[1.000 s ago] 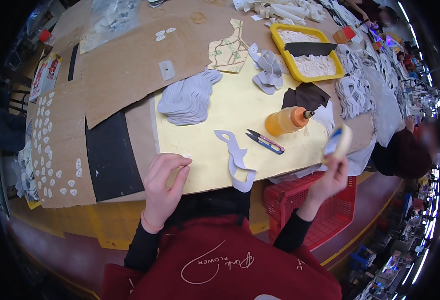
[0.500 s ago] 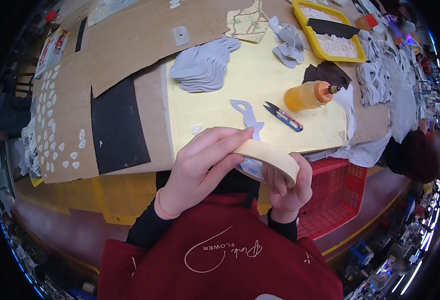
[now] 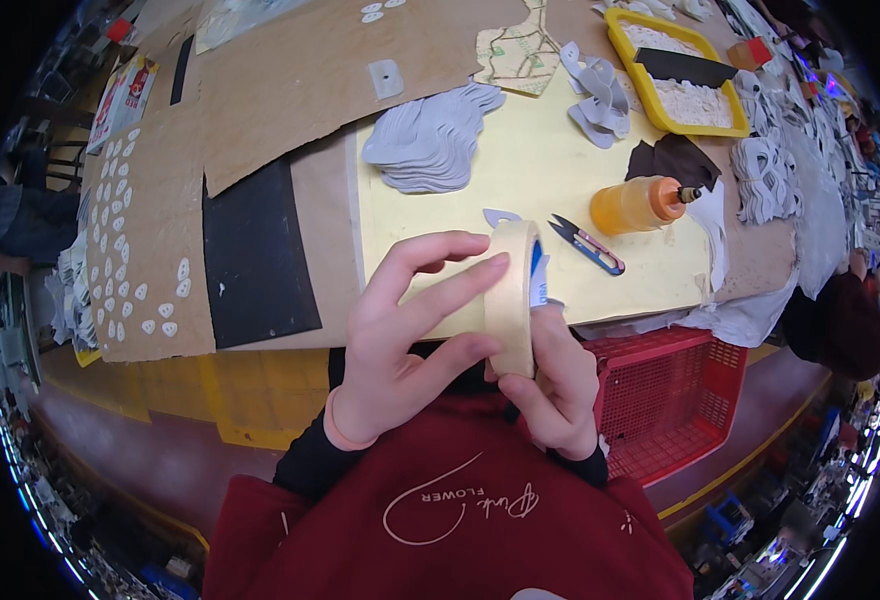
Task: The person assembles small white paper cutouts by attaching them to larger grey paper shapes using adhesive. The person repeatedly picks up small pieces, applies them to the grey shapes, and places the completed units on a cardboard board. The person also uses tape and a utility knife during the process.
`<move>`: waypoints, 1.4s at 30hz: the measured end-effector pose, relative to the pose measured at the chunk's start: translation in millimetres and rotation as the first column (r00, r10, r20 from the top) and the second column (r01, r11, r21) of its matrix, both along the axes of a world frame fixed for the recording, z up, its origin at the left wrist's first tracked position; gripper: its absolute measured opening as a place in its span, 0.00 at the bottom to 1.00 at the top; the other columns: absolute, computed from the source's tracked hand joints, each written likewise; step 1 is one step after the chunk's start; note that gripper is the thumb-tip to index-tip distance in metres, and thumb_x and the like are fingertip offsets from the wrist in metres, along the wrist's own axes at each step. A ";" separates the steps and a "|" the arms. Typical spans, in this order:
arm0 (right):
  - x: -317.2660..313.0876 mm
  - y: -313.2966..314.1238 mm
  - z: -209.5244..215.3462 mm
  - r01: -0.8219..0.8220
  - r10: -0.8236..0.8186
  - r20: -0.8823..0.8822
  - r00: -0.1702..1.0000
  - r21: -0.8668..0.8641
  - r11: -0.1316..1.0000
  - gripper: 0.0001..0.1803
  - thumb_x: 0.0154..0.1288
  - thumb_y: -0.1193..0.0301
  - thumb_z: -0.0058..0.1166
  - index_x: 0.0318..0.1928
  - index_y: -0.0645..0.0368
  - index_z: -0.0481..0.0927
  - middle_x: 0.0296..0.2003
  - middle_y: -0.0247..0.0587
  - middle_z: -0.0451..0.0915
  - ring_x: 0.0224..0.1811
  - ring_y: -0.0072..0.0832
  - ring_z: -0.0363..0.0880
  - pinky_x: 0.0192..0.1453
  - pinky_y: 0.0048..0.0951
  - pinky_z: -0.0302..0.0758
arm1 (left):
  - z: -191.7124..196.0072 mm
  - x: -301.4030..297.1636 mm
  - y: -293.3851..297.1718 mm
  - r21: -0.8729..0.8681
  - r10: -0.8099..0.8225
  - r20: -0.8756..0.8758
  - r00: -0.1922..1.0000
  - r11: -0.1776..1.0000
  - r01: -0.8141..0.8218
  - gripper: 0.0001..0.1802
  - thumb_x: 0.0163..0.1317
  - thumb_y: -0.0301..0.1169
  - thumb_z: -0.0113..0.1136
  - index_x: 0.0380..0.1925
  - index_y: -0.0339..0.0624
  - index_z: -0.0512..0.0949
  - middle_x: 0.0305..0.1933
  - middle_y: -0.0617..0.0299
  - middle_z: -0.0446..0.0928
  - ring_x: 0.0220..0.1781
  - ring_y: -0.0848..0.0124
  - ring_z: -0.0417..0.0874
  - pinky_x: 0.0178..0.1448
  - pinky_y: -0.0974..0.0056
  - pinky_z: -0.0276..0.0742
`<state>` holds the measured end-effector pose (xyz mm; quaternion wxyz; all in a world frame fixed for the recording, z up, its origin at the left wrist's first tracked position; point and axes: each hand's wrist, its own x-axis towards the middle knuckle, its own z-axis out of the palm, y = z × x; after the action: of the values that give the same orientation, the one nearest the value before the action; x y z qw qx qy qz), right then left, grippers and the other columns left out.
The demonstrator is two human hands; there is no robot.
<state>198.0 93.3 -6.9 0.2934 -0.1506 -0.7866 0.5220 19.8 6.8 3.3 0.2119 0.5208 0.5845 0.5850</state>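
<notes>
A roll of masking tape (image 3: 506, 300), cream coloured with a blue and white inner core, stands on edge above the table's front. My right hand (image 3: 562, 385) grips it at the lower right, with the thumb on the near rim and fingers partly hidden by the roll. Spread and curved, the fingers of my left hand (image 3: 390, 325) are open; a fingertip and the thumb touch the outer face of the tape. Behind the roll lies a grey cut piece (image 3: 501, 216), mostly covered. Small thread snips (image 3: 588, 244) lie beside an orange squeeze bottle (image 3: 635, 205).
A stack of grey cut pieces (image 3: 425, 140) lies on the yellow table sheet (image 3: 540, 160). Farther right stands a yellow tray (image 3: 623, 50) holding white material. Brown cardboard (image 3: 310, 80) and a black panel (image 3: 260, 255) cover the left. Below the table edge is a red basket (image 3: 670, 390).
The tape roll has turned from lying slantwise to standing on edge. My left fingers have spread apart, and my right hand has shifted lower. The whole view has moved slightly left.
</notes>
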 end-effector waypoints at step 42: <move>-7.3 -3.8 0.5 -0.037 -0.020 0.131 0.991 0.419 0.907 0.27 0.50 0.73 0.68 0.51 0.73 0.81 0.29 0.38 0.78 0.28 0.35 0.75 0.47 0.39 0.68 | 0.8 0.8 -4.1 -0.116 0.003 -0.101 0.995 0.993 -0.014 0.06 0.68 0.17 0.58 0.42 0.34 0.76 0.40 0.54 0.73 0.39 0.62 0.77 0.43 0.65 0.75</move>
<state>190.7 89.5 -6.5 0.2637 -0.1150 -0.8988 0.3307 20.6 2.7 4.1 0.2099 0.5338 0.6299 0.5238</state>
